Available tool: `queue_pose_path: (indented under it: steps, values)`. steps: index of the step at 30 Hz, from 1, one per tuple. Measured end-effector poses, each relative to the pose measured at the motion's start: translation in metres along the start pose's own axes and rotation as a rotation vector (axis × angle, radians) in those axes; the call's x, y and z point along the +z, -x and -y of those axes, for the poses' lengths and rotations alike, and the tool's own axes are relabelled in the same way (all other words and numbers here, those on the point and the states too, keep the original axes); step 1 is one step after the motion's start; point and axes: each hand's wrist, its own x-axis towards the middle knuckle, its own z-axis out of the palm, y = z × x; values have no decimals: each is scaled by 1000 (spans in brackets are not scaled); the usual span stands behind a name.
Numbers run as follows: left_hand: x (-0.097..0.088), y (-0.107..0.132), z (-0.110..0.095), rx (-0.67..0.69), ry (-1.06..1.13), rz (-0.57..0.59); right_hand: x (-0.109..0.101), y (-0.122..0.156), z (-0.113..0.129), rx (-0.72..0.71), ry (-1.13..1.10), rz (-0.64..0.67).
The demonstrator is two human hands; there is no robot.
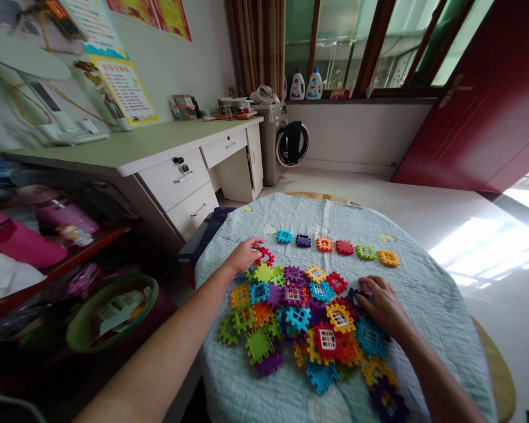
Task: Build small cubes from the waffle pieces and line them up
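Note:
A pile of colourful plastic interlocking building blocks (296, 317), flat squares with notched edges, lies on a round cloth-covered table. Some have lattice window inserts. At the pile's far left edge, my left hand (245, 257) is closed on a red interlocking block (265, 255), which looks tilted. On the right side, my right hand (381, 301) has its thumb and fingers around a dark purple interlocking block (354, 298), partly hidden by the hand. Beyond the pile runs a spaced row of single blocks, from a blue block (284, 236) to a yellow-orange block (388, 258).
The pale blue tablecloth (441, 329) covers the table. To the left are a desk with drawers (176, 182), a shelf with a pink bottle (22, 241) and a green-rimmed bin (77, 329). A washing machine (273, 141) and a red door (471, 106) stand farther back.

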Motion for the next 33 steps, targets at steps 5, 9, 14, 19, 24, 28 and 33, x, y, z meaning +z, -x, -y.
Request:
queue_pose_path:
  steps: [5, 9, 14, 19, 24, 28, 33]
  values:
    - [-7, 10, -7, 201, -367, -201, 1, 0, -2, -3, 0, -16]
    - [-14, 29, -11, 278, -402, 13, 2, 0, -2, -13, 22, -12]
    - [-8, 45, -12, 345, -526, 241, 4, 1, -2, -22, 47, -25]
    - [4, 42, -13, 298, -554, 223, 3, 2, 0, -33, 37, -18]
    - [9, 41, -7, 309, -480, 165, 1, 2, 1, -19, 34, -13]
    - [0, 47, -1, 358, -474, 150, 0, 2, 2, -18, 33, -20]
    - [-9, 50, 8, 289, -488, 127, 1, 2, 2, -16, 36, -18]
